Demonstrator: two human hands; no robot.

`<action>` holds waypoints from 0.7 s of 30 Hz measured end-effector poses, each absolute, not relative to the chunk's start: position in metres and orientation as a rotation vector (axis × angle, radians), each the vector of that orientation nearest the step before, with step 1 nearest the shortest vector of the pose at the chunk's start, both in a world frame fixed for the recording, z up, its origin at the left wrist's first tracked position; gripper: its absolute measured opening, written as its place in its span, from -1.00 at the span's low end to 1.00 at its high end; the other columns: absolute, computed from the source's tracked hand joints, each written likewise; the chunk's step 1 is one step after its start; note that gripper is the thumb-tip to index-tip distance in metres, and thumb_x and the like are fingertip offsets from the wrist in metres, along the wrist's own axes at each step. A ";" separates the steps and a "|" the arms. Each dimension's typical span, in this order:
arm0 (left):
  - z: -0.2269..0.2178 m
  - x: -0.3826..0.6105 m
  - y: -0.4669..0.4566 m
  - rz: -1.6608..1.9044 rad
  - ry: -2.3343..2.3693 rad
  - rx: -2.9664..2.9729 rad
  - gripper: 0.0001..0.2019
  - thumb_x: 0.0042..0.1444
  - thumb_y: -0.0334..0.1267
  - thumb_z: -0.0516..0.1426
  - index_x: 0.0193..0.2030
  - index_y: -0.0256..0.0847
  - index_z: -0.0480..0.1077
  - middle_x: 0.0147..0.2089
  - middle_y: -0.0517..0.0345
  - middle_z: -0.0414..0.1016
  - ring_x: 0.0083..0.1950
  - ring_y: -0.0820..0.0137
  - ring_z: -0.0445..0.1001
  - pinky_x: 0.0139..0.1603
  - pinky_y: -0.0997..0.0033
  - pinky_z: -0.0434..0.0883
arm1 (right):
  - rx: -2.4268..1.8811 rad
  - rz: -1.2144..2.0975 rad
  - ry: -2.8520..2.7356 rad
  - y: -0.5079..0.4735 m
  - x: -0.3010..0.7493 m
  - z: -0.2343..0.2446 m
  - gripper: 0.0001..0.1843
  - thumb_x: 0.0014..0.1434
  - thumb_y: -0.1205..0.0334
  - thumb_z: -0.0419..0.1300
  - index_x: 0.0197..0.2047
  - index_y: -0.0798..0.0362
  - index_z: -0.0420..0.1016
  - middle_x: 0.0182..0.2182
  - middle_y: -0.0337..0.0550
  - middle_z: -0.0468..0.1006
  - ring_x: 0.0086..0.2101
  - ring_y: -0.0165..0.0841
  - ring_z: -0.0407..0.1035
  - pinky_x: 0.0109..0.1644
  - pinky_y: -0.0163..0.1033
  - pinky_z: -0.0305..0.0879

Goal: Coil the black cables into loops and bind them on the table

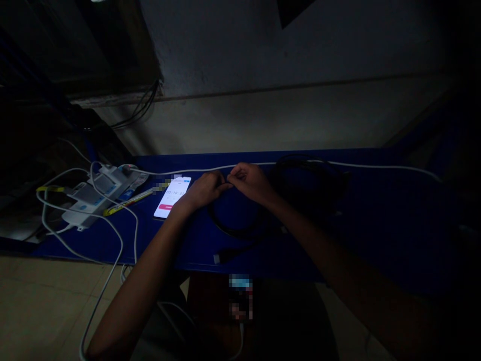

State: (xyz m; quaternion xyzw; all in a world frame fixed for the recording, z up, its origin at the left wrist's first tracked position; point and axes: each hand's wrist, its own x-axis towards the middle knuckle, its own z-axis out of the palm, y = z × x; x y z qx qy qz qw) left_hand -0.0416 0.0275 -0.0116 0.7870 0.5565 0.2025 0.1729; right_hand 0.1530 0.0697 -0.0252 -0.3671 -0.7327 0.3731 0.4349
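My left hand (pixel 206 189) is closed, its thumb and fingers pinched together just above the blue table's surface. Close beside it, my right hand (pixel 250 181) also pinches, with fingertips almost touching those of the left. Whatever lies between the fingertips is too small and dark to make out. A black cable (pixel 240 234) curves below both hands, and one side of its loop runs up toward the left hand. The cable's plug (pixel 221 256), with a pale metal end, lies near the table's front edge. More dark cable (pixel 296 163) is coiled behind my right hand.
A lit phone (pixel 171 198) showing a timer lies left of my hands. Farther left are a white power strip (pixel 84 205) with plugs, loose white cords and a yellow strip-like item (pixel 131 199). A white cable (pixel 361 165) crosses the back of the blue table (pixel 394 215).
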 end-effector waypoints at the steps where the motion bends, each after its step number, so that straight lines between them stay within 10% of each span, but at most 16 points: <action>1: -0.012 -0.042 0.028 0.584 1.570 2.239 -0.74 0.39 -0.02 0.15 -0.10 -0.19 0.45 -0.09 -0.03 0.62 -0.13 0.22 0.56 -0.12 0.24 0.41 | -0.906 0.932 -1.830 0.070 0.153 -0.025 -0.94 0.09 0.24 0.32 -0.37 -0.01 0.52 -0.40 -0.15 0.64 -0.35 -0.24 0.54 -0.23 -0.12 0.46; 21: 0.002 -0.032 0.021 0.829 1.503 2.143 -0.83 0.34 -0.27 0.14 -0.09 -0.23 0.57 -0.17 0.05 0.66 -0.25 0.34 0.54 -0.16 0.33 0.38 | -0.995 0.776 -1.840 0.069 0.157 -0.020 -0.91 0.13 0.22 0.34 -0.38 -0.02 0.53 -0.34 -0.10 0.68 -0.28 -0.16 0.58 -0.14 -0.04 0.48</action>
